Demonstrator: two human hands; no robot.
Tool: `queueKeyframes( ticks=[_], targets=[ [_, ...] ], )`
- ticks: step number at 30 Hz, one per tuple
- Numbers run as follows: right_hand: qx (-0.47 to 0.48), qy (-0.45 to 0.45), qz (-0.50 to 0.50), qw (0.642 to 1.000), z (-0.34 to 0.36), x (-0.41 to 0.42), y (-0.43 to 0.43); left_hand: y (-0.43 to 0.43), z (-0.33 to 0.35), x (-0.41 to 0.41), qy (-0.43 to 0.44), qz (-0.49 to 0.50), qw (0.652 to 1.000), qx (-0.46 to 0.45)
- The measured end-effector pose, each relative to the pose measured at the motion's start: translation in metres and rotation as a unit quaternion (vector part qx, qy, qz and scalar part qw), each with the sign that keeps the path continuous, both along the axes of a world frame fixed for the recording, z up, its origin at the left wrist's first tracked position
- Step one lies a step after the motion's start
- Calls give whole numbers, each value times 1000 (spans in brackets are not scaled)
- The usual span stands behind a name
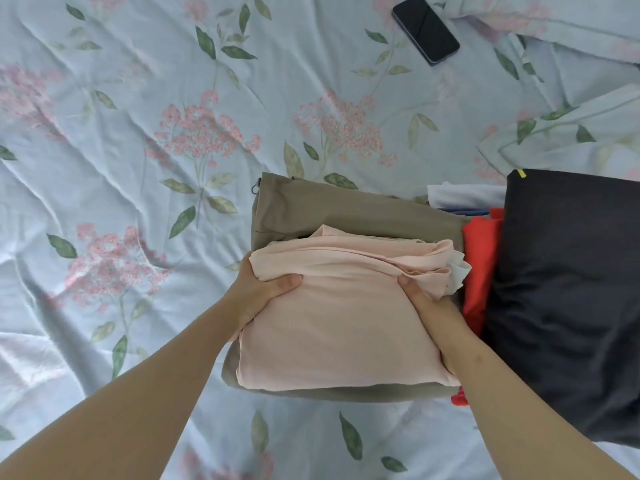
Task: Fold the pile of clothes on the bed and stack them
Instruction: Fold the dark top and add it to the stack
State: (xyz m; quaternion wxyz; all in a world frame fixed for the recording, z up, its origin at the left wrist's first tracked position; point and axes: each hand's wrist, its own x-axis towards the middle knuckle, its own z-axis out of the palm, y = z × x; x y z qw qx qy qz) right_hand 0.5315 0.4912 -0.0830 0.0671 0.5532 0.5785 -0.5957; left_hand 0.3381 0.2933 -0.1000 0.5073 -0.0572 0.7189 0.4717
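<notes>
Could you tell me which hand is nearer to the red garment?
Right. The right hand grips the pink fold just beside the red garment; the left hand grips the fold's far side.

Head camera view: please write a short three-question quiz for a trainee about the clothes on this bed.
1. True or false: the folded pale pink cloth garment is over the folded khaki trousers.
2. Which hand grips the pink garment? A left hand only; B right hand only; C both.
3. Fill in: between the trousers and the dark grey folded fabric shows a ___ garment.
Key: 1 true; 2 C; 3 red garment.
</notes>
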Motion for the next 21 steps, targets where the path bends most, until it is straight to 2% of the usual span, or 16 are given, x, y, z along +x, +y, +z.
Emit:
queueKeyframes(
  ticks=[5,8,10,13,14,18,21],
  targets=[
    [-7,29,-27,999,13,-16,-35,-37,12,-14,28,-8,999,19],
    [-88,44,32,995,12,-33,-69,-79,19,-29,46,12,999,-1],
    [-103,25,61,992,8,-45,-87,-106,23,-33,43,33,999,-9],
    [-3,-82,102,991,0,-54,-93,-121,18,-32,46,56,997,-13],
    [17,-91,95,991,-2,-55,-91,-121,15,-32,49,59,997,-17],
    [-34,20,21,999,-8,-53,-90,-117,6,-32,43,52,998,-10],
    [-61,66,23,996,-7,-50,-99,-123,0,-34,40,50,998,1]
  ],
)
